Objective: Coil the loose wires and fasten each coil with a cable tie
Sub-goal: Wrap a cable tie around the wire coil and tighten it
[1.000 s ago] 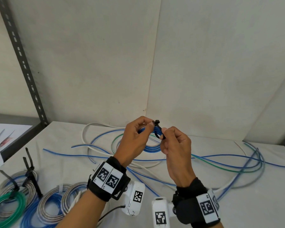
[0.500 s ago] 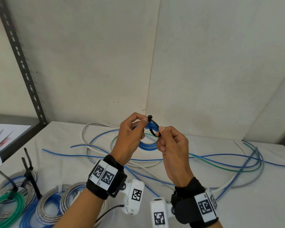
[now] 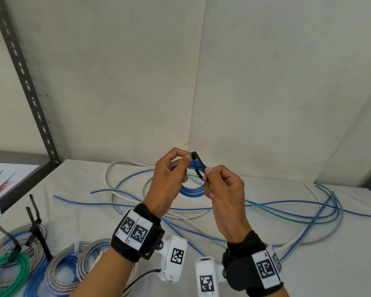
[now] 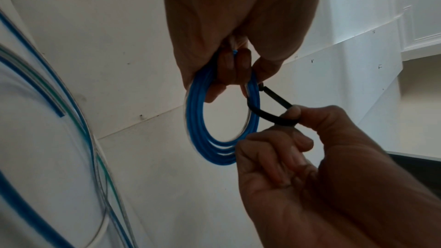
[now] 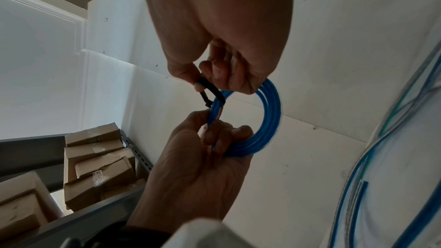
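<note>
Both your hands have risen slightly above the counter (image 3: 266,264). Your left hand (image 3: 169,183) grips the blue coil (image 4: 198,120) mid-air near the back edge; your right hand (image 3: 225,196) pinches the black cable tie (image 4: 269,112) looped around it.

Quick count: two hands (image 3: 169,181) (image 3: 225,196), one blue coil (image 4: 214,146) held up, one black cable tie (image 4: 267,112) looped on it. About five finished coils (image 3: 60,269) sit on the table's left; the loose wires (image 3: 266,206) are too tangled to count.
</note>
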A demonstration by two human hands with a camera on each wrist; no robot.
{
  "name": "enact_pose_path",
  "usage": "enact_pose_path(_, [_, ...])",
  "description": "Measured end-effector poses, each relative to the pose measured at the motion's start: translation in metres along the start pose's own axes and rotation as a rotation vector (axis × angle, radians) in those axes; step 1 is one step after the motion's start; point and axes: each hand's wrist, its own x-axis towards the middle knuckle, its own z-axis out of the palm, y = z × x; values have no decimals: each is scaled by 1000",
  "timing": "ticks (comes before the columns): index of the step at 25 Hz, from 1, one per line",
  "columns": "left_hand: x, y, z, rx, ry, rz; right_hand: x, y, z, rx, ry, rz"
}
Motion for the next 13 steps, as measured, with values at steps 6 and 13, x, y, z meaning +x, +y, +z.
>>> enact_pose_path(6, [-1,0,0,16,-11,34,0,1,-1,-4,6,4])
enact_pose_path(13, [-2,-1,-1,132,-28,147,1,-1,-1,26,2,19])
